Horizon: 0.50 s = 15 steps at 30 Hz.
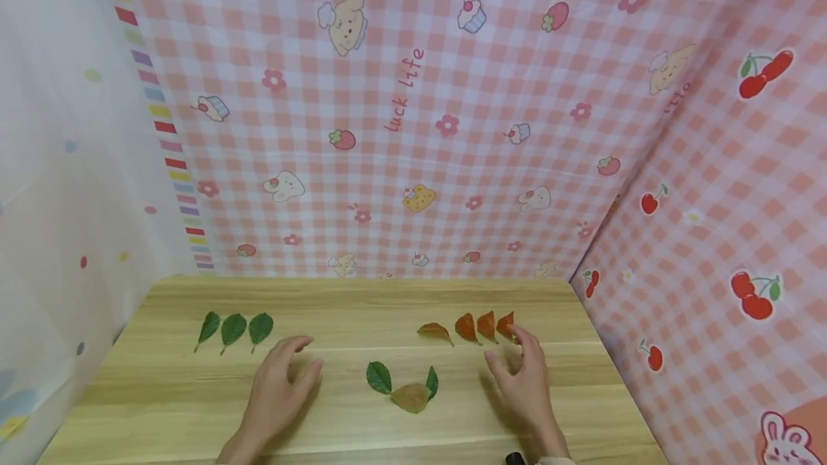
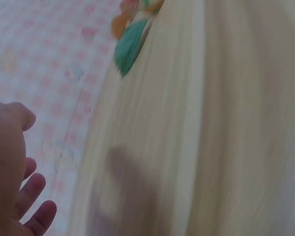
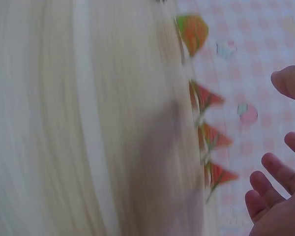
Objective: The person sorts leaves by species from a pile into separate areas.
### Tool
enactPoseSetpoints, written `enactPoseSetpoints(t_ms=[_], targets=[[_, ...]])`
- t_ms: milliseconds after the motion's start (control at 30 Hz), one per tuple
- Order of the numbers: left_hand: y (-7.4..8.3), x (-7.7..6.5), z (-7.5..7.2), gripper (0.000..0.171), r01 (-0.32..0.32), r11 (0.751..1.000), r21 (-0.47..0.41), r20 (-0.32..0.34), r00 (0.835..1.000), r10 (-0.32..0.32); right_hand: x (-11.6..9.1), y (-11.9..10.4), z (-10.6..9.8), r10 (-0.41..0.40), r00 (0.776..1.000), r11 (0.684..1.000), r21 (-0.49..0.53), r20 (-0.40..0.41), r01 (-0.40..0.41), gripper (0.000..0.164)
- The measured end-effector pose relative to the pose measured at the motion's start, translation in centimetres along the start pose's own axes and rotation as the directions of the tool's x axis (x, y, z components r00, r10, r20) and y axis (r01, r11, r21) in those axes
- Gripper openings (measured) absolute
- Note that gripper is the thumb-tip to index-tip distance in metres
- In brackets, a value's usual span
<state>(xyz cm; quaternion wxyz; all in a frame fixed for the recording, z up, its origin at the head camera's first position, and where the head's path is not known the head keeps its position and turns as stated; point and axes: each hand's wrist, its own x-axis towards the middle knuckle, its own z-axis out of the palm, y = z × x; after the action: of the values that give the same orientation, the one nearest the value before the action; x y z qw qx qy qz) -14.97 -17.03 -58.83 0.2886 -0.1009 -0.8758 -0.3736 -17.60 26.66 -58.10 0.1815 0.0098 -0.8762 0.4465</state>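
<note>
My left hand (image 1: 278, 382) hovers over the wooden table with fingers loosely bent and nothing in them. Beyond it three green leaves (image 1: 233, 331) lie in a row. The right hand (image 1: 525, 382) is likewise held apart from the table, its fingers relaxed. One fingertip overlaps the rightmost of several orange-red leaves (image 1: 487, 326) in the head view; the right wrist view shows a gap between fingers and leaves. Between the hands, a brownish leaf (image 1: 410, 398) lies with a green leaf (image 1: 378, 377) at its left and another green leaf (image 1: 432, 382) at its right.
The wooden table (image 1: 349, 307) ends at a pink checked cloth wall (image 1: 388, 163). A second patterned cloth (image 1: 698, 250) stands to the right and a white one (image 1: 77, 199) to the left. Near my right wrist a small black object (image 1: 515, 458) shows at the front.
</note>
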Motion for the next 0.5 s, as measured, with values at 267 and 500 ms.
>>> enactPoseSetpoints(t_ms=[267,500], targets=[[3.5,-1.3,2.7,0.037,-0.099,0.992,-0.082,0.141,0.984,0.110,-0.9,-2.3,2.5,-0.118,0.991,0.993,-0.018,0.066,0.120,0.062],[5.6,-2.3,4.6,0.034,-0.182,0.969,-0.165,0.230,0.949,0.217,-1.7,-3.2,4.3,-0.203,0.970,0.978,-0.020,0.130,0.207,0.059]])
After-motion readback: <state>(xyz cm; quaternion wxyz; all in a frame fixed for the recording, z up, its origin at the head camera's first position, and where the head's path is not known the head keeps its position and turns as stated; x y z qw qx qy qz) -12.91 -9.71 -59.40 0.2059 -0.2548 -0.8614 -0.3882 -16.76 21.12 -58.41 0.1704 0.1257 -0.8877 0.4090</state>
